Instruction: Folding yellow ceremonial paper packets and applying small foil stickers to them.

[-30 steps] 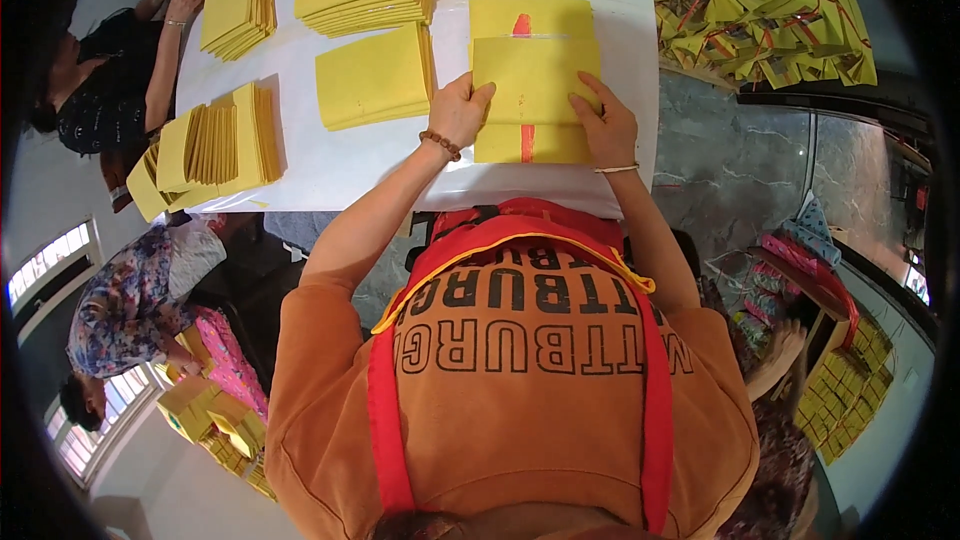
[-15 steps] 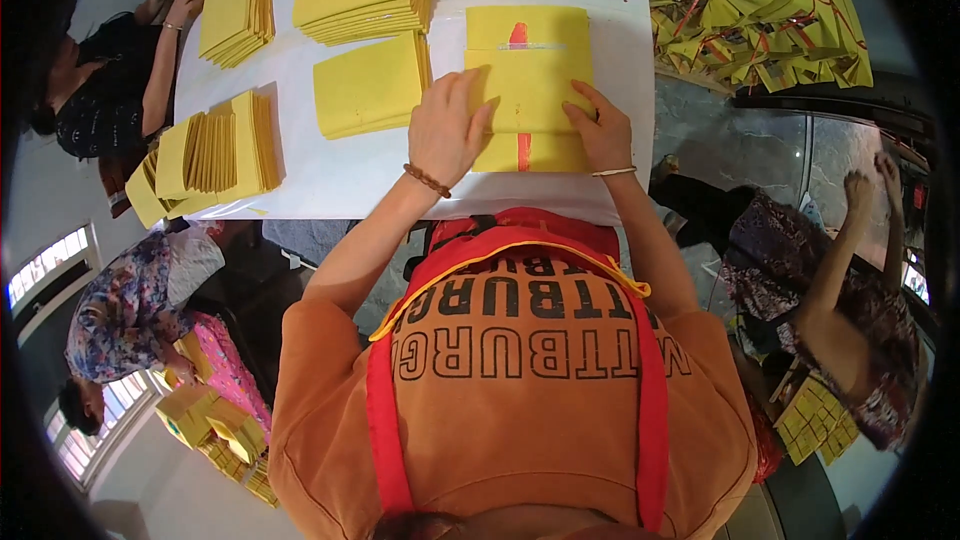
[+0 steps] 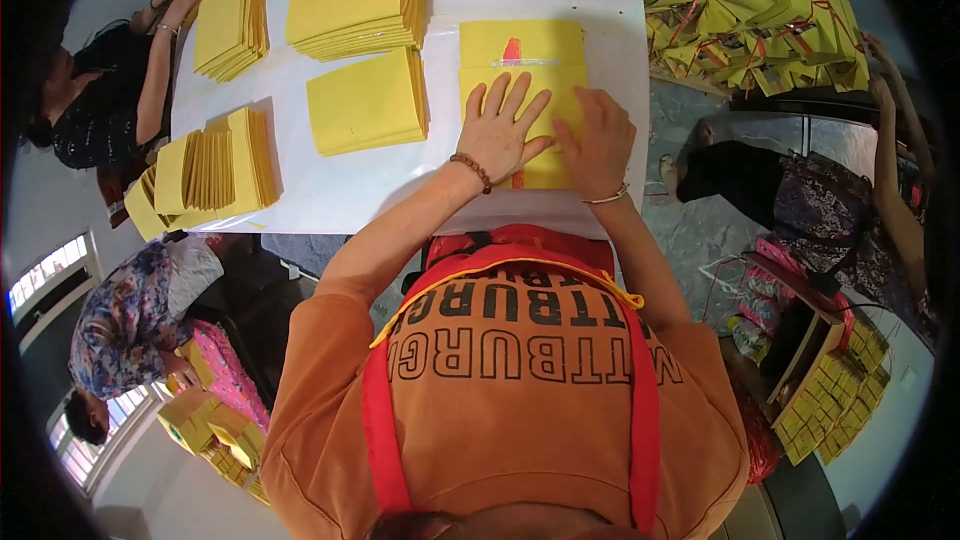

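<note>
Directly before me on the table lies a yellow folded paper sheet [image 3: 480, 42], with a red patch [image 3: 512, 48] and a shiny clear strip [image 3: 530, 63] across its upper part. My left hand [image 3: 498, 130] rests flat on its middle, fingers spread. At the sheet's right edge is my right hand [image 3: 600, 145], its thumb apart from the slightly bent fingers and nothing visibly held. A second red patch [image 3: 517, 180] shows near the lower edge, partly hidden by my left hand. To the left sits a small stack of yellow folded papers [image 3: 365, 102].
More yellow stacks [image 3: 345, 0] stand on the white table [image 3: 300, 190]. A heap of yellow bundles with red ties [image 3: 770, 0] lies beyond its right edge. Co-workers are at the left [image 3: 105, 100], lower left [image 3: 125, 300] and right [image 3: 830, 200].
My left hand has moved right onto the sheet's middle and spread its fingers. My right hand's fingers have drawn up and closer together. At the right, a co-worker has shifted with arms raised.
</note>
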### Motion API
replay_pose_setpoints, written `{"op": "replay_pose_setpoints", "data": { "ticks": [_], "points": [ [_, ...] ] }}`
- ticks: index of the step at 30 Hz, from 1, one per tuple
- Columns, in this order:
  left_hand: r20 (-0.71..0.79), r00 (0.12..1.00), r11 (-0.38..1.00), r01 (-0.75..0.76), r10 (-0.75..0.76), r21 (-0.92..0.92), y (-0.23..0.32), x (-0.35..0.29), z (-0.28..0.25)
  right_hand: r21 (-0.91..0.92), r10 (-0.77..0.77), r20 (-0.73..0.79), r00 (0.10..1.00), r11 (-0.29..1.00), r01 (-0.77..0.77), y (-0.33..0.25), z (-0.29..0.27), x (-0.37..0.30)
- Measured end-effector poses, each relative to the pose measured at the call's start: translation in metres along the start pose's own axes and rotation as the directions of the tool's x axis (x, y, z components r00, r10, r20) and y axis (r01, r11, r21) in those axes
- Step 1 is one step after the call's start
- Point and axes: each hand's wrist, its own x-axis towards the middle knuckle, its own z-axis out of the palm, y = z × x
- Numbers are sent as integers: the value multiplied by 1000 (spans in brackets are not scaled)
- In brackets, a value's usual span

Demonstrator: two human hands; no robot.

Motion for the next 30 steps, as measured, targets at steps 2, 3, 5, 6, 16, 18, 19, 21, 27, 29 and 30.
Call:
{"op": "replay_pose_setpoints", "data": {
  "ticks": [2,3,5,6,16,18,19,21,27,29,30],
  "points": [
    [55,998,997,-5,1,82,-2,0,2,-192,-249,9,968,950,246,-10,0,5],
    [58,998,997,-6,1,80,-4,-2,3,-148,-395,89,914,902,405,-18,0,10],
    [115,993,1000,-25,22,19,-8,-4,4,-91,-529,162,833,832,547,-15,8,11],
    [113,993,999,-27,25,17,-7,-3,2,-42,-453,142,880,886,463,-2,19,8],
    [-86,994,886,19,-67,-464,-25,-10,-17,-240,-354,172,919,890,388,-2,32,9],
    [-110,993,959,17,-50,-283,-22,-15,-20,-256,-353,171,920,886,388,-3,33,11],
    [-48,998,983,22,-31,-181,-23,-19,-12,-271,-356,168,919,880,391,-3,34,12],
    [13,1000,997,25,-24,-77,-27,-22,-6,-278,-368,172,914,872,403,-3,35,10],
    [-25,993,993,-116,117,35,-27,-23,-22,-250,-348,165,923,890,381,11,42,11],
    [55,966,967,-249,252,-52,-32,-21,-19,-239,-329,179,927,900,366,18,40,18],
    [48,966,966,-252,255,-51,-32,-19,-19,236,-204,195,959,959,156,26,36,25]
  ]
}}
